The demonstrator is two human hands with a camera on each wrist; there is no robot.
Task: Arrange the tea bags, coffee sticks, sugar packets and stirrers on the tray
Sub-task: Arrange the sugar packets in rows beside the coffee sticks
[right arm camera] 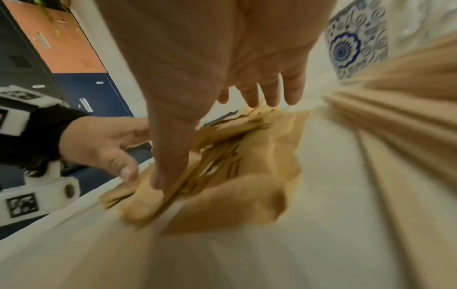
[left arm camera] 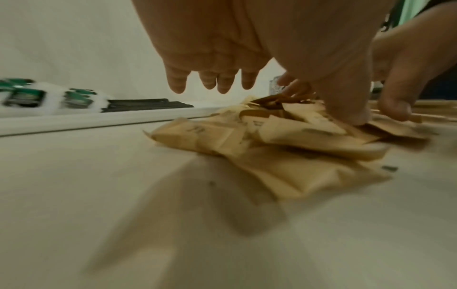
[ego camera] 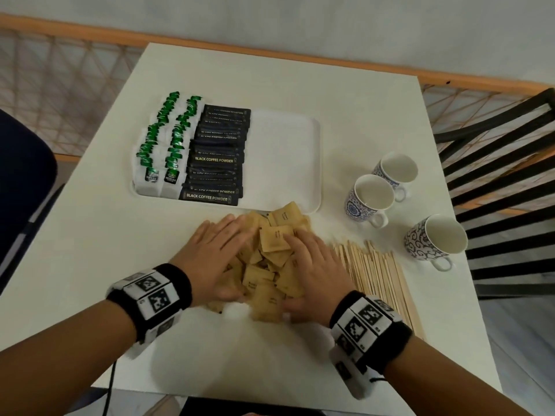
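Both flat-fingered, the left hand [ego camera: 214, 253] and right hand [ego camera: 312, 273] press the sugar packets [ego camera: 270, 265] at the tray's [ego camera: 312, 163] six o'clock.

Your head view is evenly and softly lit, and its detail is fairly sharp: the print on the black coffee powder sticks [ego camera: 214, 160] is legible. The white rectangular plastic tray [ego camera: 285, 151] is nearly washed out against the white table top [ego camera: 99, 235]. Straight lines bow toward the frame edges.

Your left wrist view is dimmer, with motion smear and a soft grey shadow across the table. The heap of tan paper sugar packets [left arm camera: 284, 140] is blurred.

Your right wrist view is blurred most: the pale wooden stirrers [right arm camera: 395, 125] streak outward toward the corners.
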